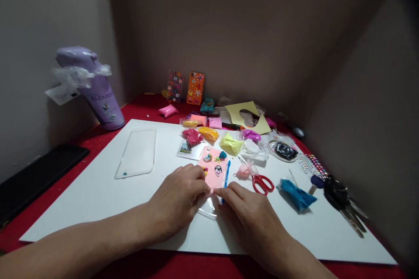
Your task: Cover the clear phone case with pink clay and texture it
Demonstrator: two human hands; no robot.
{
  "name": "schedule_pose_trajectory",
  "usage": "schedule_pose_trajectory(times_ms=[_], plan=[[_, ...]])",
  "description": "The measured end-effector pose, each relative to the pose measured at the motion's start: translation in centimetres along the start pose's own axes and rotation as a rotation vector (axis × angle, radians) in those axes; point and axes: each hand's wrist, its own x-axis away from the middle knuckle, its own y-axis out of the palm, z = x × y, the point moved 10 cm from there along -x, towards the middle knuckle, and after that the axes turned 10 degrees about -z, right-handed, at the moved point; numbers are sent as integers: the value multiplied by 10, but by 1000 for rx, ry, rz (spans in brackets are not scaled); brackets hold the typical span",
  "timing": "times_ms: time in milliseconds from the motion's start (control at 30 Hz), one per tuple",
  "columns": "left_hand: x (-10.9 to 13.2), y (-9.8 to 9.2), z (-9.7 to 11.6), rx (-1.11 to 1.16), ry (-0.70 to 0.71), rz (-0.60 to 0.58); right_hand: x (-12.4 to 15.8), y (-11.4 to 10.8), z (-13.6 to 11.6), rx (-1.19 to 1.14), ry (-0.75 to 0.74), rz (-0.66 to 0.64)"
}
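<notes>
A corner of plain, dim walls closes in a bench covered in red cloth, with a large white board (98, 196) lying flat on it. Near the middle of the board lies a pink phone case (214, 163) with small clay shapes stuck on its face. Both hands meet at its near end. The left hand (178, 200) has its fingers (201, 183) curled in and pinched on the case's near edge. The right hand (252, 218) lies with its fingertips (225, 192) touching the same end; I cannot tell whether they grip it or only press on it. A clear plastic piece (207, 211) shows between the two hands, just under the case's end.

A thin blue tool (227, 172) lies just beside the case on its right, and red-handled scissors (262, 183) lie near that. Further right are a blue clay packet (298, 197) and a bunch of keys (342, 202). Small packets of coloured clay (209, 133) crowd the board behind the case. A clear phone case (137, 152) lies well apart on the left, and a purple bottle (98, 91) stands by the left wall.
</notes>
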Motion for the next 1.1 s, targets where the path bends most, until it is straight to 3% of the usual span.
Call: schedule_pose_trajectory(times_ms=[467,733,900,1100], plan=[[3,4,3,-94,23,-50,2,0,2,-19,-6,32],[3,-6,-3,67,19,100,5,-8,2,-133,-37,123],[2,-10,-7,119,2,133,10,-17,3,-204,-58,218],[1,-5,-4,46,13,59,3,-6,-6,28,-55,89]])
